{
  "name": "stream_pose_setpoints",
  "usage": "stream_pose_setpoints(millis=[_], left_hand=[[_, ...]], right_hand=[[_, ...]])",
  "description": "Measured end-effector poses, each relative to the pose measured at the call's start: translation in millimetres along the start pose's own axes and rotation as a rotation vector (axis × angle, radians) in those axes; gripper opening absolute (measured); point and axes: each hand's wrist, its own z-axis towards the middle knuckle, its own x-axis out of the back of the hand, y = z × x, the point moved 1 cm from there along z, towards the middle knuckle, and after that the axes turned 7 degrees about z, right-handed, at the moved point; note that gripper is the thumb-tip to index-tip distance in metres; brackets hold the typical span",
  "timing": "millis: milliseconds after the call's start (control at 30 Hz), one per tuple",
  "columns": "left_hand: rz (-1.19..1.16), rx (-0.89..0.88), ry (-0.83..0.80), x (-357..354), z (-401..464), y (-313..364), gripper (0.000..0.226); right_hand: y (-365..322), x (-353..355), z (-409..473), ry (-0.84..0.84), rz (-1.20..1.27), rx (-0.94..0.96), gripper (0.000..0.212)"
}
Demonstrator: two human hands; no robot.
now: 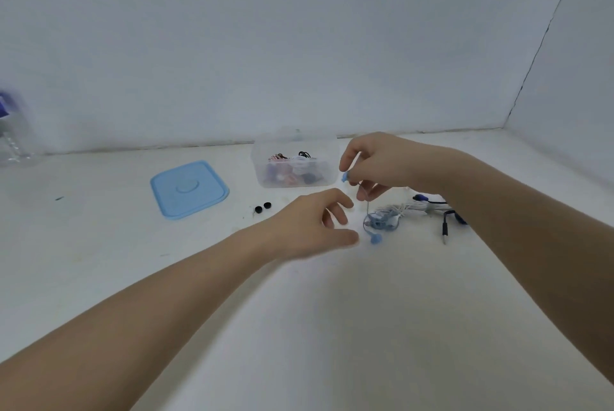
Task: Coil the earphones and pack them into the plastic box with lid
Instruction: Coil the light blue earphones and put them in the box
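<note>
Currently, left to right on the counter (99, 244): blue lid (189, 189) lying flat and off; two small black ear tips (262, 208) loose just right of it; clear plastic box (294, 163) open, with several coiled earphones already inside. Left hand (309, 224) hovers low, fingers loosely curled and spread, holding nothing. Right hand (375, 161) pinches one bud of the light blue earphones (378, 219) and lifts it; the cord hangs to a loose tangle on the counter, the second bud lying at its near edge. White earphones (415, 208) and a dark pair with a jack plug (444, 231) lie touching that tangle, partly under the right forearm.

Risks, judged: pulling up on the bud may drag the neighbouring cords along or tighten a knot, since the three sets overlap. The black tips could get brushed away by the left forearm
</note>
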Motion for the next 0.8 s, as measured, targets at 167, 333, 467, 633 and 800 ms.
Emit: stream_pose_setpoints(millis=[167, 333, 467, 633, 800], left_hand=[[0.010, -0.020, 0.007, -10.7, 3.4, 0.8, 0.019], [-0.201, 0.031, 0.014, -4.3, 7.1, -0.5, 0.027], [-0.464, 0.085, 0.036, 2.2, 8.9, -6.0, 0.035], [-0.712, 0.167, 0.001, -1.8, 17.3, -4.2, 0.020], [-0.697, 0.255, 0.083, -1.2, 29.1, 3.2, 0.013]], right_hand=[[-4.6, -12.9, 2.0, 0.011, 0.158, 0.011, 0.015], [-6.6, -17.4, 6.3, 0.068, 0.261, 0.032, 0.019], [-2.4, -18.3, 11.7, 0.071, 0.280, 0.018, 0.022], [12.2, -15.2, 17.1, 0.080, 0.141, -0.039, 0.028], [24.7, -3.9, 9.8, 0.028, -0.300, -0.077, 0.032]])
